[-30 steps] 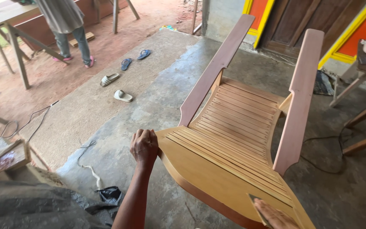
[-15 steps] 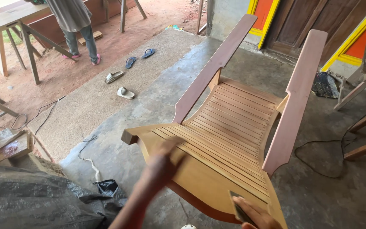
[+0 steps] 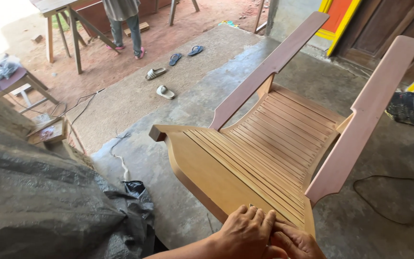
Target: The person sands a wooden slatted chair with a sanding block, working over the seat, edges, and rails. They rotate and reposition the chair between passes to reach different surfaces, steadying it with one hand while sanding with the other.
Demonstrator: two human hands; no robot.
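Note:
A light wooden slatted chair [image 3: 269, 144] with two long pinkish armrests stands on the concrete floor, its back towards me. My left hand [image 3: 245, 230] lies flat, fingers together, on the slats at the top edge of the chair's back. My right hand [image 3: 297, 243] is right beside it on the same edge, partly under the left hand's fingers. Whether the right hand has anything under it is hidden.
A grey tarp [image 3: 39, 201] covers a heap at my left, with a black bag [image 3: 135, 189] beside it. Cables [image 3: 120, 156] run over the floor on both sides. Sandals [image 3: 165, 92] lie further out. A person [image 3: 125, 24] stands by a wooden workbench [image 3: 68, 14].
My left hand let go of the chair's left corner and swung right, landing on the top edge next to my right hand. The view shifted a little to the right.

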